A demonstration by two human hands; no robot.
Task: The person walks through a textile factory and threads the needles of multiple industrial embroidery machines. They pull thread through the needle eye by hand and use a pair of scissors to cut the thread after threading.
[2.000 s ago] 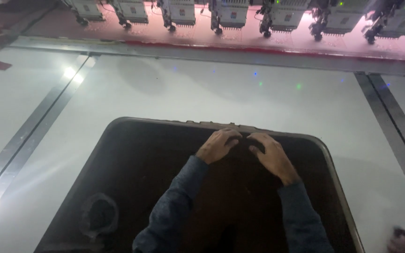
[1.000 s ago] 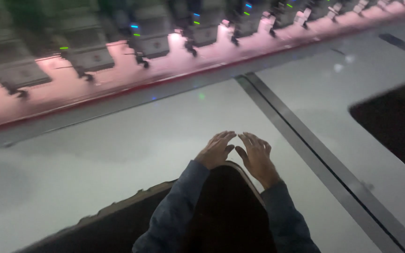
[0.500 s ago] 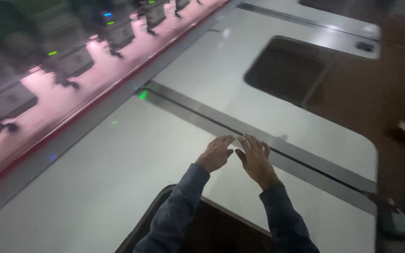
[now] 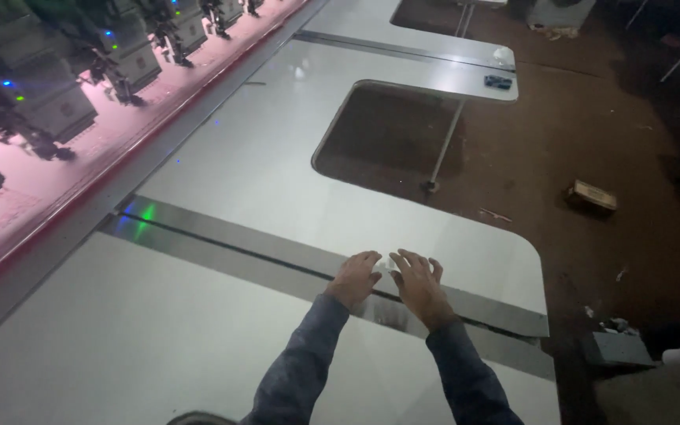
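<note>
My left hand (image 4: 353, 279) and my right hand (image 4: 419, 285) rest side by side, palms down, on a glossy white table (image 4: 253, 169). Both lie over a grey metal strip (image 4: 238, 244) that crosses the table from left to right. The left hand's fingers are curled, the right hand's fingers are spread. Something small and pale (image 4: 382, 265) shows between the fingertips; I cannot tell what it is. Blue-grey sleeves cover both forearms.
A row of embroidery machine heads (image 4: 57, 94) with small lights runs along the left over a pink-lit bed. A dark rounded cut-out (image 4: 391, 142) opens in the table ahead, with a support leg (image 4: 444, 149). Brown floor on the right holds a small box (image 4: 592, 195).
The view has swung from the dark cut-out near me towards the right. My hands have slid off its rim onto the white surface and now lie over the metal strip.
</note>
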